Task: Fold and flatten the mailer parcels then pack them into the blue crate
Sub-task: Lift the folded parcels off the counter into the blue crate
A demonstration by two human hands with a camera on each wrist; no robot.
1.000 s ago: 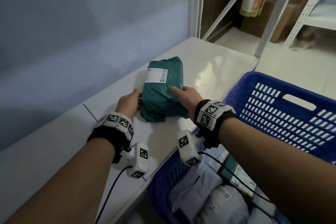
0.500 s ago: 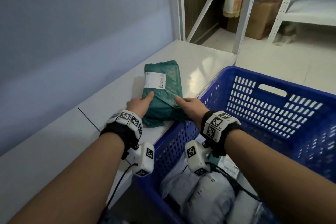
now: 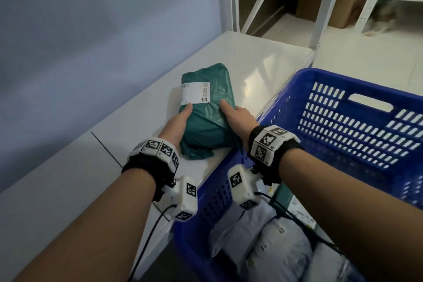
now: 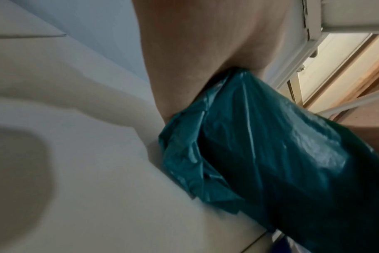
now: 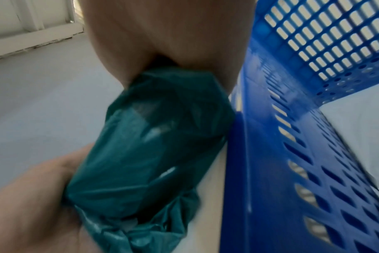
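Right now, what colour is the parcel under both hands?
Dark green parcel, white label; clearest in the head view.

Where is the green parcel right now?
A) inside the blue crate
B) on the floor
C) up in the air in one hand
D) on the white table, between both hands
D: the green parcel lies on the white table, with the left hand and right hand gripping its sides, beside the blue crate.

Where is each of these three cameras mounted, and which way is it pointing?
Head: worn on the head, looking forward and down at the green parcel, blue crate and shelf; both forearms, left hand and right hand show.
Left wrist: looks along the palm at the parcel's crumpled end; the palm shows.
Right wrist: looks along the palm at parcel and crate wall; both palms show.
All three share the green parcel.
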